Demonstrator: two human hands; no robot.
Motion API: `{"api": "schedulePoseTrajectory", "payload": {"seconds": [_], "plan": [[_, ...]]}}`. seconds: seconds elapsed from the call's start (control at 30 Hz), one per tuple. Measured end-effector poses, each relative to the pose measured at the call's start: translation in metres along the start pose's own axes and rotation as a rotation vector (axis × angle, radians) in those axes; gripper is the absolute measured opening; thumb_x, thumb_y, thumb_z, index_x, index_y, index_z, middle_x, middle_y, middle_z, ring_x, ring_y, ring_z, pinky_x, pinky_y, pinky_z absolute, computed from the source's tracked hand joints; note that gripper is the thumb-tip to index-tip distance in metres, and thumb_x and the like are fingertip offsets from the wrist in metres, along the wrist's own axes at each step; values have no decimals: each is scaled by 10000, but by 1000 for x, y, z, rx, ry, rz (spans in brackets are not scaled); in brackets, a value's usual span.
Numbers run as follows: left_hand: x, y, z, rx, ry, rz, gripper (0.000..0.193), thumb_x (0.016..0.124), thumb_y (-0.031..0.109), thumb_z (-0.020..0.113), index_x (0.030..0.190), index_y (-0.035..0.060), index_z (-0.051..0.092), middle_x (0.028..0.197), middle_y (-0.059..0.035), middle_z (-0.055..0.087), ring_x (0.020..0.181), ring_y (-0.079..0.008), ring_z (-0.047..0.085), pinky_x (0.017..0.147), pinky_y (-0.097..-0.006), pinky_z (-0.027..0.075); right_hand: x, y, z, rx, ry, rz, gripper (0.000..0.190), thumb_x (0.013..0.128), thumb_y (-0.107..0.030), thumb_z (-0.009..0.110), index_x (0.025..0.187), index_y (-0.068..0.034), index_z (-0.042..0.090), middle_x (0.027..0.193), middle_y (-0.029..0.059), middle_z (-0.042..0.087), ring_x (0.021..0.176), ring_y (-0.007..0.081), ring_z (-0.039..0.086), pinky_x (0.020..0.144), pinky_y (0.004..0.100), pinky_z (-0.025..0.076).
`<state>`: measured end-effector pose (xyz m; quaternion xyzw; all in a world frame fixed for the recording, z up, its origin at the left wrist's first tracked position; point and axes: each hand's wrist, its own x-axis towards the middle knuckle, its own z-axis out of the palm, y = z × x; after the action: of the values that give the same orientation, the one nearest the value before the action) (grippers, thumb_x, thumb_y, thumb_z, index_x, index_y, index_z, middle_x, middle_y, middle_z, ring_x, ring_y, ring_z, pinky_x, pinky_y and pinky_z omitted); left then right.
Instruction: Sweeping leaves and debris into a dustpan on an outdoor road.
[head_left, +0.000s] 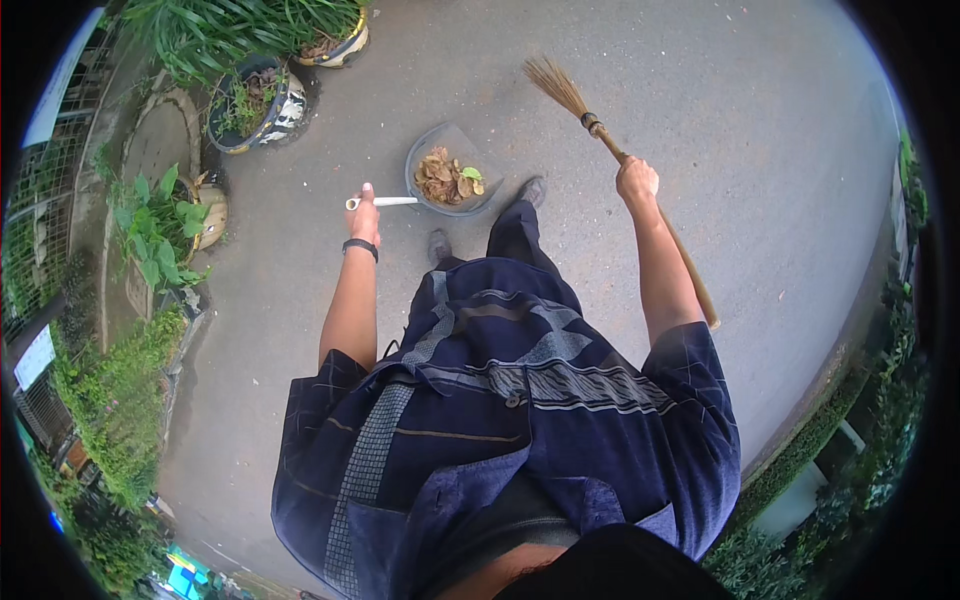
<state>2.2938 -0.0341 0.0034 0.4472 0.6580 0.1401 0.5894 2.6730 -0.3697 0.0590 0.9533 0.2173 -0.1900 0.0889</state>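
Observation:
My left hand (364, 216) grips the white tubular handle (394, 201) of a dustpan, its thumb laid along the top. The dustpan (412, 169), grey and rounded, holds a heap of dry brown leaves (444, 178) with a green one (472, 173) among them. It is in front of my shoes. Out to the right, my right hand (637, 178) is closed around the wooden stick of a broom (559, 84). The broom's stiff bristles point up and left, apart from the dustpan, and its stick runs back beside my forearm.
Painted planters (282, 112) with green plants stand along the left side, by a kerb and a wire fence (45, 202). A low hedge (795, 457) borders the paved ground (750, 150) on the right. Leafy ground cover (120, 405) grows at the lower left.

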Motion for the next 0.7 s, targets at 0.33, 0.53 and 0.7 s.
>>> {"api": "schedulePoseTrajectory", "payload": {"seconds": [0.33,0.53,0.7], "plan": [[3,24,58,-249,102,-64,624,929,441,503,1340,1,336,1326,-203,419,1235,-333,426,1038,-465,330,-22,26,36,332,-303,-38,368,844,-195,495,1184,-113,608,1062,227,629,1004,381,604,880,447,485],[2,71,124,-265,-45,-47,681,941,459,469,1439,67,220,1355,-173,393,1216,-270,426,986,-400,367,-84,110,5,600,-255,302,490,799,-291,592,1248,-99,559,1112,235,610,1069,365,579,938,436,449],[14,124,243,-223,-204,62,692,940,463,471,1443,69,208,1337,-184,412,1199,-258,442,977,-374,372,-70,138,-5,833,-213,561,390,808,-330,597,1104,-83,657,982,199,665,970,365,617,846,440,475]]}}
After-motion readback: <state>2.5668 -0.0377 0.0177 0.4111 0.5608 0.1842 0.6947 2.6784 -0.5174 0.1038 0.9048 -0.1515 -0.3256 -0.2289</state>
